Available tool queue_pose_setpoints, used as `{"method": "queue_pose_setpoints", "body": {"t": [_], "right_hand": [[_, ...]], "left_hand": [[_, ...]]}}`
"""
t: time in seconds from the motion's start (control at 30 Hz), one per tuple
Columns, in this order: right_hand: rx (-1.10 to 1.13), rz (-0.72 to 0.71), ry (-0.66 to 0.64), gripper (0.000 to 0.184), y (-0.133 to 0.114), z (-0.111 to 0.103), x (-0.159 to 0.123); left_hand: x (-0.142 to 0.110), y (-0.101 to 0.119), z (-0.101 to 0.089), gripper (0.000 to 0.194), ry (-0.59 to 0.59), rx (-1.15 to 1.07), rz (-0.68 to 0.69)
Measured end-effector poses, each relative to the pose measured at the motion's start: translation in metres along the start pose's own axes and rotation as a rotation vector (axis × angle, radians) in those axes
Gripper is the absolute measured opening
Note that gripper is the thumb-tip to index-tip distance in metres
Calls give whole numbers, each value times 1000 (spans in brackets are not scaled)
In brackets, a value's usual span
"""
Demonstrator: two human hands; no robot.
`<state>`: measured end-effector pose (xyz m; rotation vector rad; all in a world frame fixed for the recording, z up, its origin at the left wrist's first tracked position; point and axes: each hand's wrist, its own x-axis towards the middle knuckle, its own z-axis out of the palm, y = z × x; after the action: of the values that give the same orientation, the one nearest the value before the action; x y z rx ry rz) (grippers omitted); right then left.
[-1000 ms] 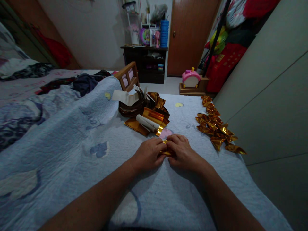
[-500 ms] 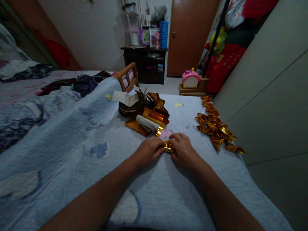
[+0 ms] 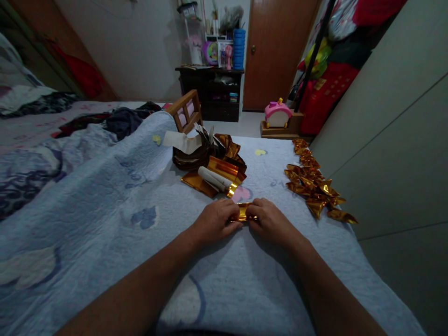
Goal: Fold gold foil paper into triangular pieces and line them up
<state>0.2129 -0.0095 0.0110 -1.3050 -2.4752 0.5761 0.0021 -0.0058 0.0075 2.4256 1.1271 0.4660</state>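
A small piece of shiny gold foil paper [image 3: 242, 212] lies on the bedspread, its edges folded up. My left hand [image 3: 220, 217] is closed on its left end, thumb and fingers pinching it. My right hand [image 3: 268, 217] grips the right end the same way, and the fingers hide both ends. Just beyond my hands are loose gold sheets [image 3: 224, 168] with a pale rolled paper [image 3: 214, 178] on them. Behind these stands a curled stack of gold-and-brown paper [image 3: 191, 158]. To the right lies a heap of folded gold foil pieces [image 3: 315, 186].
The light-blue quilted bedspread [image 3: 147, 261] covers the bed under my arms. A pale cabinet wall [image 3: 395, 154] runs along the right side. At the bed's far end are a wooden rail [image 3: 185, 112] and a pink toy [image 3: 277, 115]. Clothes [image 3: 122, 123] lie at the left.
My right hand has shifted slightly right and its fingers have curled in. More of the gold foil paper now shows between my hands. The stacks and the heap have stayed put.
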Motion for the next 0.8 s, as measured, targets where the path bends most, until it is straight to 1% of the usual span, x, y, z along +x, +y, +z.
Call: {"method": "queue_pose_setpoints", "body": {"t": [0.1, 0.17, 0.33, 0.5, 0.67, 0.8], "right_hand": [[81, -19, -24, 11, -2, -4, -1], [118, -30, -36, 11, -2, -6, 0], [160, -16, -72, 17, 3, -7, 1], [155, 76, -81, 19, 6, -7, 1], [134, 90, -91, 19, 4, -7, 1], [147, 101, -81, 18, 6, -7, 0]], "left_hand": [[-1, -2, 0, 8, -15, -22, 69], [-1, -3, -1, 8, -22, -33, 92], [0, -2, -1, 14, -22, -43, 56], [3, 0, 0, 15, -49, 22, 1], [3, -2, 1, 14, -53, 44, -1], [2, -6, 1, 18, -57, 15, 11]]}}
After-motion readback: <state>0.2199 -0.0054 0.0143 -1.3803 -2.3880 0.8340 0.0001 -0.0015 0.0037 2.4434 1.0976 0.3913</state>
